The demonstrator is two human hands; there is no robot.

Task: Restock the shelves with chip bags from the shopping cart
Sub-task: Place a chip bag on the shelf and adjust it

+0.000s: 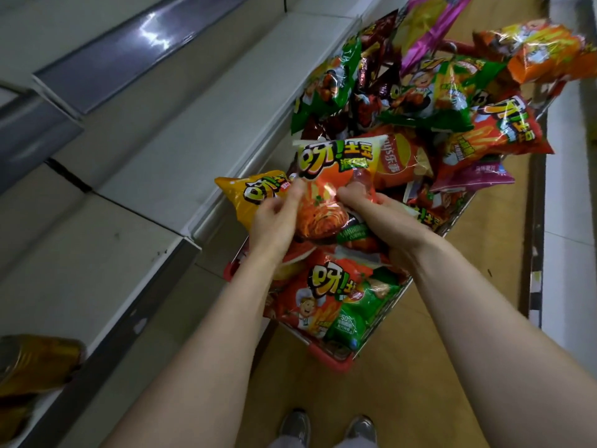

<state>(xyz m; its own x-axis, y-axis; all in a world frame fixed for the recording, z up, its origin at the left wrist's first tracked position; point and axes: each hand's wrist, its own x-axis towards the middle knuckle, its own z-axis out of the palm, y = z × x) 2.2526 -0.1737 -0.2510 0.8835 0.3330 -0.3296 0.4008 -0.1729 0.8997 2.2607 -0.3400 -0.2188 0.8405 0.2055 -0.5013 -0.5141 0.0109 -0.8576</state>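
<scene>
A red-framed shopping cart [326, 358] stands in front of me, heaped with several chip bags in orange, green, dark red and purple. Both hands are over the pile. My left hand [274, 218] and my right hand [384, 221] grip the two sides of an orange chip bag [332, 176], held above the other bags. A yellow chip bag [248, 195] pokes out just left of it, behind my left hand's fingers. White shelves [155, 176] run along the left, mostly bare.
A gold-coloured package [35, 363] lies on a lower shelf at the bottom left. The shelf edge [206, 221] nearly touches the cart's left side. Tan floor [478, 270] lies to the right of the cart. My shoes [326, 428] are just behind it.
</scene>
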